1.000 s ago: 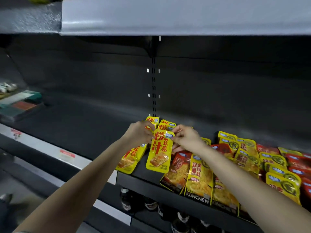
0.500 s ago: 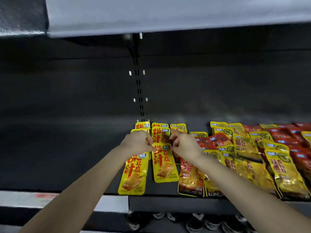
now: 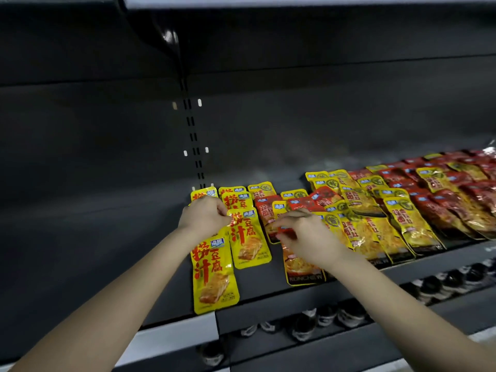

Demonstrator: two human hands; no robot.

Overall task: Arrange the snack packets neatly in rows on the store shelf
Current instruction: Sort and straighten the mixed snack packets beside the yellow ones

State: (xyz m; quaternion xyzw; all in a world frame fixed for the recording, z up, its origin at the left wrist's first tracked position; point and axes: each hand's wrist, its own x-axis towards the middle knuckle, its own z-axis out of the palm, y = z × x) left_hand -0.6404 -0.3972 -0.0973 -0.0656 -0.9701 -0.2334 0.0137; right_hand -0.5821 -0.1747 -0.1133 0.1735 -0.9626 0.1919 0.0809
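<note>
On the dark store shelf [image 3: 107, 251], the left hand [image 3: 204, 217] pinches the top corner of a yellow tofu packet [image 3: 249, 242] that lies flat, just beside a second yellow packet [image 3: 213, 275] reaching the shelf's front edge. The right hand [image 3: 308, 234], fingers curled, grips a red packet [image 3: 285, 231] over an orange packet [image 3: 302, 267]. Overlapping yellow and red snack packets [image 3: 402, 218] fill the shelf to the right.
</note>
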